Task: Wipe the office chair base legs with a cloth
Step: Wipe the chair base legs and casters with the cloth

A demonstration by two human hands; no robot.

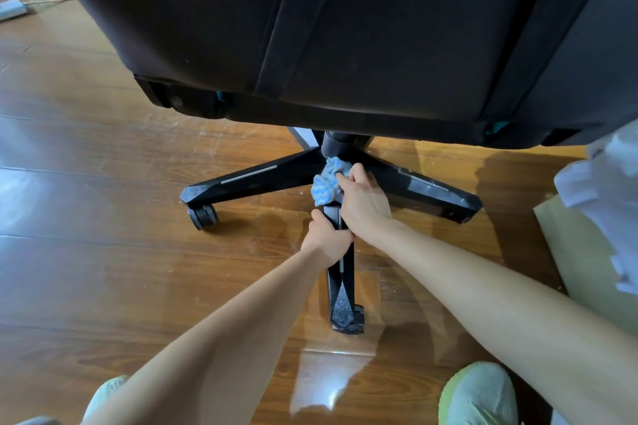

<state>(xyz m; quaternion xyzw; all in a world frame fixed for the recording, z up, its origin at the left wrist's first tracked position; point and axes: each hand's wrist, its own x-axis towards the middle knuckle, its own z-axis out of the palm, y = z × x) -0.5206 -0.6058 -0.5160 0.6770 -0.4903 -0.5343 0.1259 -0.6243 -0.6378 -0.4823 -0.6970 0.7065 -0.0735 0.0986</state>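
Note:
A black office chair fills the top of the head view, its dark seat back (345,28) hanging over a star-shaped black base. Three base legs show: one to the left (248,179) with a caster, one to the right (428,190), and one pointing toward me (341,297). My left hand (326,238) grips the near leg around its middle. My right hand (364,202) presses a bunched blue-and-white cloth (328,181) onto the inner end of that leg, close to the central column (336,143).
Glossy wooden floor (138,269) lies all around the base. A cardboard box with white wrapping (600,203) stands at the right edge. A power strip with a cord (12,9) lies at the far left. My two pale green shoes (478,393) are at the bottom.

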